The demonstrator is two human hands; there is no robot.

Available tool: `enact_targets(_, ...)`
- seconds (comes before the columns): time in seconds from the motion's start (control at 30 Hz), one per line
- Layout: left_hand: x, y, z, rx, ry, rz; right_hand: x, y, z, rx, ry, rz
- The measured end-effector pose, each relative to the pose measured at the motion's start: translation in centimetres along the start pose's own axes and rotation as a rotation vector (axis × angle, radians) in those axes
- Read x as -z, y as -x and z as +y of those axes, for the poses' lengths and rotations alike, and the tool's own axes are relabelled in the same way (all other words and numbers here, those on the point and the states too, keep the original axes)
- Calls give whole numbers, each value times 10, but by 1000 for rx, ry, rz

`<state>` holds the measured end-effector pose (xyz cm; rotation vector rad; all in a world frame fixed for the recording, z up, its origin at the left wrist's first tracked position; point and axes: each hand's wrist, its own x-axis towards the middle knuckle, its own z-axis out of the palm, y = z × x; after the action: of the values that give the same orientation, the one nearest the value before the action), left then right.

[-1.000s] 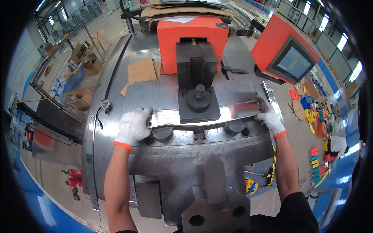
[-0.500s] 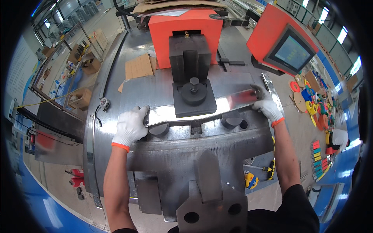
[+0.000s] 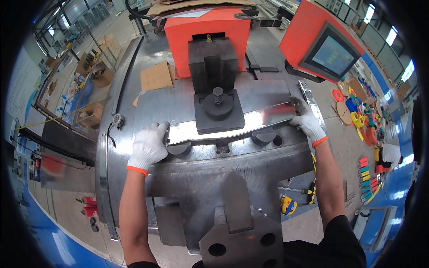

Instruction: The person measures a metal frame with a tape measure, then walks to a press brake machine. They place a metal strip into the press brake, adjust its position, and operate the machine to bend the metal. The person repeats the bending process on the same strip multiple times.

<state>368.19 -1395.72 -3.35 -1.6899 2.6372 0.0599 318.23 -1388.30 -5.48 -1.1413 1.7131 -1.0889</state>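
Nearest, a dark steel block with round holes [image 3: 241,241] at the lower edge, forearms rising either side of it. Further up, left hand [image 3: 148,145] in a white glove, fingers curled over the near end of a shiny metal strip [image 3: 263,119], holding it down on the grey machine bed [image 3: 129,134]. Opposite, right hand [image 3: 307,123], gloved too, closed on the strip's far end, pinching it by the edge. Between them, strip lying flat across the bed, passing under a dark tool block with a bolt on top [image 3: 218,109], two round dies [image 3: 263,136] just below it. Beyond, orange press housing [image 3: 208,31], a scrap of cardboard [image 3: 155,76] to its left, an orange-framed screen [image 3: 333,56] to the right. Likely risks: fingers close to the tool block, so pinching if the press cycles; strip sliding askew if either grip loosens; sharp edge biting through a glove.
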Motion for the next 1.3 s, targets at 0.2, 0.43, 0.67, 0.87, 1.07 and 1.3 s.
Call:
enact_targets(0.2,-2,5,4,43,-13,46,-2,-6,16,49,9,57)
enact_targets(0.43,-8,6,3,145,-55,135,-12,-5,26,92,24,101)
enact_targets(0.67,-7,7,11,167,-21,144,-15,-4,35,281,216,212)
enact_targets(0.87,-2,4,2,168,11,115,-25,-1,27,174,438,287)
enact_targets(1.07,-5,7,0,130,24,143,-31,4,25,219,351,265)
enact_targets(1.3,-3,6,4,152,29,72,-23,6,30,245,415,292)
